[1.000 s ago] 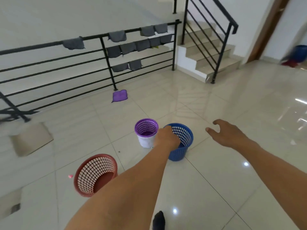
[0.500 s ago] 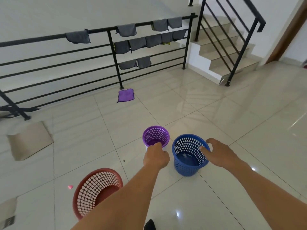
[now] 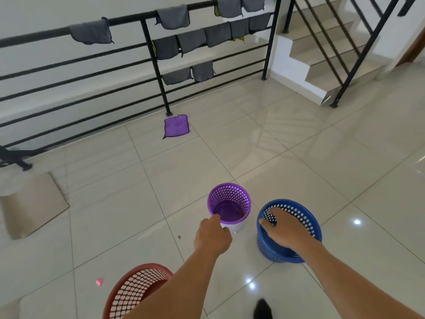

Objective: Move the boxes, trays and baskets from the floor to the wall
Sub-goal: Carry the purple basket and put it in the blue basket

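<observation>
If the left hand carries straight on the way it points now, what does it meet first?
Probably the purple basket: the left hand points forward with its fingertips at the near rim, on or just short of it; depth is unclear.

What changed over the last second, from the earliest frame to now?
The left hand left the blue basket and closed on the near rim of the purple basket. The right hand, open in the air before, came down onto the blue basket, fingers over its near rim and inside. All three baskets, the red basket included, stayed on the floor; the purple cloth lies unmoved.
</observation>
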